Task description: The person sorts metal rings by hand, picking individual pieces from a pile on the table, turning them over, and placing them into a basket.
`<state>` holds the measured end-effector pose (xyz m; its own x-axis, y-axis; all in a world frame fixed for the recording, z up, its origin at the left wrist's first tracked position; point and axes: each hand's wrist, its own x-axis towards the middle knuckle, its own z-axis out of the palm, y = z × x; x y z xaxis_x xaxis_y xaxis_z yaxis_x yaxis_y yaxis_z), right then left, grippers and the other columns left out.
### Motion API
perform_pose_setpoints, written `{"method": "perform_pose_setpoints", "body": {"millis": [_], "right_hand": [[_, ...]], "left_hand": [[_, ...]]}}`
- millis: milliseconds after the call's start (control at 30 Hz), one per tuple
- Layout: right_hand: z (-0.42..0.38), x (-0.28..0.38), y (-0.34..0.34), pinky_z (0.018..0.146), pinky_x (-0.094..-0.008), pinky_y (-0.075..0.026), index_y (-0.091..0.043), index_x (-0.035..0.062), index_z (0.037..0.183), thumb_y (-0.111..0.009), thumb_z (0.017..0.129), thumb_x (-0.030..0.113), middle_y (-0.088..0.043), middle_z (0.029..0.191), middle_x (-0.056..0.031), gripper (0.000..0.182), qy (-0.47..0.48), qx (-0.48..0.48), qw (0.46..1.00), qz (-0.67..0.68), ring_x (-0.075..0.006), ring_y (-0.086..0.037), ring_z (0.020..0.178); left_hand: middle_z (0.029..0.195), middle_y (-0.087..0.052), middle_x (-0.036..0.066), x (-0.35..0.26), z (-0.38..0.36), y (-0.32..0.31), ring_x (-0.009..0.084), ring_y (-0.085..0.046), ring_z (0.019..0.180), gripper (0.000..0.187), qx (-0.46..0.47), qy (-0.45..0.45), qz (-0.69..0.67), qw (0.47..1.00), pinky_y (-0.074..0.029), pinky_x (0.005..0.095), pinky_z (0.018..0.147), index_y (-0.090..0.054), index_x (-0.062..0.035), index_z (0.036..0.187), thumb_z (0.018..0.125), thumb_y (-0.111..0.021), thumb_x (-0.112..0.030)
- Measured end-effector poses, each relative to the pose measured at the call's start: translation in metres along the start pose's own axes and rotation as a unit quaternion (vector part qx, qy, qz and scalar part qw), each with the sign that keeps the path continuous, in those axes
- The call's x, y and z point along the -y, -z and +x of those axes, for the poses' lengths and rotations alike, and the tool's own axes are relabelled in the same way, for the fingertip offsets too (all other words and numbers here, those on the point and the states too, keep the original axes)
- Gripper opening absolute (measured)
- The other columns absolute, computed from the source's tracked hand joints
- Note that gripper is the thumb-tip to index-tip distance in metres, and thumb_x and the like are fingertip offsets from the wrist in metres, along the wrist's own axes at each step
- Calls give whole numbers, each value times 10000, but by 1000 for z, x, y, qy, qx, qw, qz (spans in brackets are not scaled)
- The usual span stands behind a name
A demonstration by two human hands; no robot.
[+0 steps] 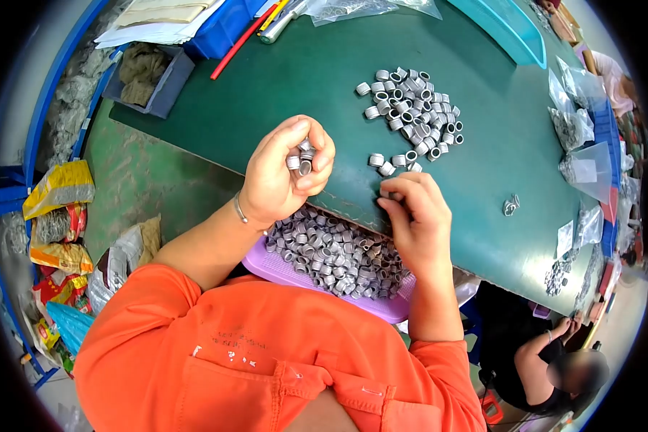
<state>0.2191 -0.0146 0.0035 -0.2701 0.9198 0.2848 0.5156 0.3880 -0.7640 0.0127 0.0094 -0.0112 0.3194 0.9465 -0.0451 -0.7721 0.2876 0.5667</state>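
My left hand point(284, 169) is raised above the front edge of the green table point(324, 86), its fingers curled around several small grey metal rings point(305, 166). To its right, my right hand point(416, 216) is closed in a pinch at the table edge, just below a few loose rings point(387, 169); what the fingertips hold is too hidden to name. A larger pile of the same rings point(417, 108) lies farther back. Below both hands, against my body, a purple basket point(273, 268) holds many more rings.
A grey bin with a cloth point(160, 97), a blue box point(219, 32) and a red stick point(243, 42) are at the back left. A turquoise tray point(507, 29) is at the back right. Plastic bags point(587, 169) line the right edge. A co-worker point(536, 367) sits lower right.
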Motion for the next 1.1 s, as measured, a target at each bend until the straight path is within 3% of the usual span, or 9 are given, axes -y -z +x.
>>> {"method": "perform_pose_setpoints", "body": {"millis": [67, 133, 167, 233, 400, 567, 867, 1100], "right_hand": [[-7, -3, 3, 685, -243, -507, -581, -23, 927, -600, 771, -96, -602, 890, -76, 173, -134, -10, 965, 226, -154, -609, 785], [-9, 1, 11, 733, -270, -531, -569, -62, 947, -586, 784, -104, -622, 897, -123, 169, -241, -2, 873, 424, -188, -633, 813], [-9, 0, 13, 733, -270, -531, -569, -62, 947, -586, 784, -104, -622, 897, -123, 169, -243, -1, 874, 420, -188, -633, 813], [-12, -4, 14, 720, -301, -551, -558, -79, 961, -586, 775, -114, -628, 903, -176, 191, -248, 3, 817, 521, -218, -650, 801], [-14, -8, 16, 705, -308, -561, -557, -75, 957, -581, 776, -115, -623, 915, -187, 187, -244, 14, 797, 552, -230, -653, 787], [-16, -6, 15, 726, -323, -562, -554, -69, 924, -587, 752, -145, -609, 932, -177, 190, -189, -14, 818, 543, -231, -650, 810], [-17, -7, 15, 692, -316, -546, -537, -52, 908, -604, 729, -150, -579, 934, -164, 214, -179, -31, 850, 494, -231, -635, 797], [-16, -7, 15, 711, -309, -553, -542, -38, 860, -607, 702, -192, -585, 913, -145, 230, -187, -39, 837, 513, -223, -642, 807]], "left_hand": [[691, -450, 66, 1, 2, -1, 80, -323, 432, 279, 8, -1, -4, 1000, -257, 200, 373, -465, -55, 835, 965, -314, -250], [686, -449, 65, 0, 2, -1, 78, -320, 424, 281, 9, 1, 2, 1000, -256, 201, 370, -464, -53, 836, 966, -311, -250], [686, -449, 65, 0, 2, -1, 78, -320, 424, 281, 9, 1, -3, 1000, -256, 201, 370, -464, -53, 836, 966, -311, -250], [682, -450, 64, 1, 2, -1, 76, -322, 421, 285, 7, -2, -4, 1000, -255, 201, 368, -463, -51, 836, 967, -307, -251], [684, -451, 62, 1, 2, -1, 73, -323, 423, 287, 5, -10, 0, 1000, -255, 199, 369, -462, -49, 838, 968, -303, -251], [688, -446, 57, 1, 1, -2, 72, -327, 428, 288, 9, -11, 7, 1000, -254, 199, 369, -460, -50, 837, 968, -301, -252], [709, -450, 69, 0, 1, 1, 75, -351, 452, 241, 29, -2, -1, 1000, -260, 196, 381, -467, -39, 849, 946, -336, -216], [710, -449, 68, 0, 1, 1, 76, -356, 456, 227, 28, -5, -12, 1000, -255, 195, 383, -473, -37, 857, 938, -345, -206]]}}
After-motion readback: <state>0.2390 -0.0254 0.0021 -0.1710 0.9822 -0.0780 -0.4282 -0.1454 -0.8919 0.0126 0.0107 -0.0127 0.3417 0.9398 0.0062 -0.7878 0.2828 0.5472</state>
